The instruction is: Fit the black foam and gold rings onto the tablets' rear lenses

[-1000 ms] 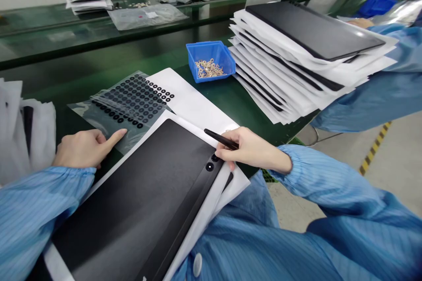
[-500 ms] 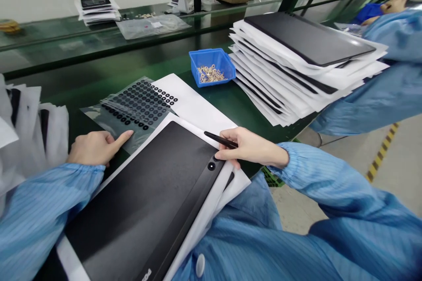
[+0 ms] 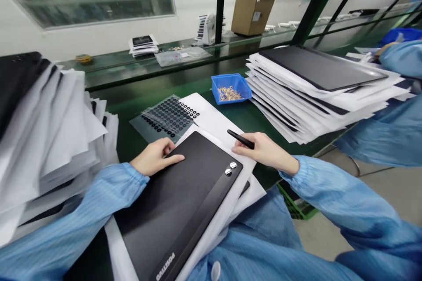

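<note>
A black panel [image 3: 178, 202] with a raised strip lies on white sheets in front of me. Two shiny round lenses [image 3: 231, 169] sit near its upper right corner. My left hand [image 3: 158, 156] rests at the panel's upper left edge, thumb on the surface and fingers curled at the edge, partly hidden. Pinched in my right hand [image 3: 257, 149] is a black pen-like tool [image 3: 240, 138], just above the panel's top right corner. Beyond the panel, clear film sheets with rows of black rings [image 3: 168, 116] lie partly over a white sheet [image 3: 211, 112].
A blue bin [image 3: 231, 89] holds small ring-shaped parts. Black panels interleaved with white sheets form a tall stack [image 3: 316, 101] at right and another stack [image 3: 49, 140] at left. A person's blue sleeve [image 3: 395, 118] is at far right. A shelf [image 3: 115, 68] runs behind.
My left hand has moved from the film onto the panel's edge. My right hand has lifted away from the lenses, which now look bright instead of dark. The view has tilted up and left.
</note>
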A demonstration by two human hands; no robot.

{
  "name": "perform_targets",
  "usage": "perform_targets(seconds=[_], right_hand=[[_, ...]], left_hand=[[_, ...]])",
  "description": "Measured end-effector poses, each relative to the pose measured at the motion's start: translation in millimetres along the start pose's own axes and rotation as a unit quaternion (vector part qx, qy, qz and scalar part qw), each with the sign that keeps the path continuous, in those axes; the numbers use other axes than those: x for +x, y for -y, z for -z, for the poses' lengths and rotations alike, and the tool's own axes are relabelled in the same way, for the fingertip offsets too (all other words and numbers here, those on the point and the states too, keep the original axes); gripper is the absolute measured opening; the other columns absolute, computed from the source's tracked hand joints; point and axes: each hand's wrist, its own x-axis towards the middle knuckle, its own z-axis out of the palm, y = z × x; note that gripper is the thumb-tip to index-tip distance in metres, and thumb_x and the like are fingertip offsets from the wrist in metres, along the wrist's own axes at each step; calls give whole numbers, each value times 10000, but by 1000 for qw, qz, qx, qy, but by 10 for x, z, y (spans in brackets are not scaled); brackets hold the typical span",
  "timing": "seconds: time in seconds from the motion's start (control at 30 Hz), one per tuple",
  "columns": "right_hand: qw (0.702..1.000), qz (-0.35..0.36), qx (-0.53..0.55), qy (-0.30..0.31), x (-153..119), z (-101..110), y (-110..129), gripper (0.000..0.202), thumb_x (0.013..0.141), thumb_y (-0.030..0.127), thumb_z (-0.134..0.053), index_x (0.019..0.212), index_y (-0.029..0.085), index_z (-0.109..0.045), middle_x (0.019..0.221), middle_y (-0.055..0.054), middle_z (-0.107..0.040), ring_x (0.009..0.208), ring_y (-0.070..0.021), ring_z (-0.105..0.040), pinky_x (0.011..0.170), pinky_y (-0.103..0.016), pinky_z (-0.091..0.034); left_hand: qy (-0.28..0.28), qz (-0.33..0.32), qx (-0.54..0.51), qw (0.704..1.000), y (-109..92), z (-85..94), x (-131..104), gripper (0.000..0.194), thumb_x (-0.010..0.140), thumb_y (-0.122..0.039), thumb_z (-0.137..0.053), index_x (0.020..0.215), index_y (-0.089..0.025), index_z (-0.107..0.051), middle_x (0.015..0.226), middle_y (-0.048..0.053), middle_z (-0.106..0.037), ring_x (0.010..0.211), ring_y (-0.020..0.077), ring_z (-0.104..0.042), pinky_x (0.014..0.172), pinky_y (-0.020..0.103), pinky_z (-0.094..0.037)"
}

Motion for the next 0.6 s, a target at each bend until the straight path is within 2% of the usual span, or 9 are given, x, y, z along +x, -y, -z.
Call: perform_targets(seconds=[0.1, 0.23, 0.33, 0.5, 0.6], right_hand=[[999, 9, -42, -18, 102, -4, 30, 266, 785, 400, -540, 732, 149, -613, 678, -9, -568, 626, -122, -477, 590, -245, -330], [999, 24, -41, 10, 319, -68, 95, 245, 780, 368, -576, 752, 137, -654, 697, -19, -614, 664, -138, -532, 619, -240, -357], [997, 69, -31, 4, 405, -130, 172, 166, 755, 295, -614, 719, 137, -651, 687, -13, -626, 664, -132, -552, 639, -230, -375], [977, 198, -37, -71, 370, -155, 272, 138, 749, 227, -590, 643, 143, -619, 684, -32, -627, 621, -122, -533, 618, -235, -389], [972, 212, 18, -97, 339, -84, 332, 151, 746, 270, -595, 657, 152, -627, 697, -31, -638, 646, -132, -550, 621, -241, -405]], left_hand=[[10, 22, -16, 1000, 48, -33, 23, 430, 536, -586, -630, 712, -228, -469, 604, -48, -453, 564, 157, -471, 541, 269, -368], [-51, 30, -5, 998, 73, -17, 5, 511, 473, -614, -669, 713, -234, -425, 689, -17, -458, 687, 206, -517, 623, 307, -411], [-63, 22, -9, 998, 49, -19, -23, 517, 462, -620, -668, 702, -233, -423, 730, 1, -463, 752, 231, -530, 687, 337, -432], [-41, 19, -45, 998, 46, 6, -19, 518, 449, -659, -643, 679, -217, -500, 723, 4, -458, 757, 238, -525, 701, 350, -427], [0, 12, -81, 997, 63, 84, -1, 513, 451, -694, -628, 577, -211, -510, 638, -11, -448, 690, 217, -519, 641, 330, -416]])
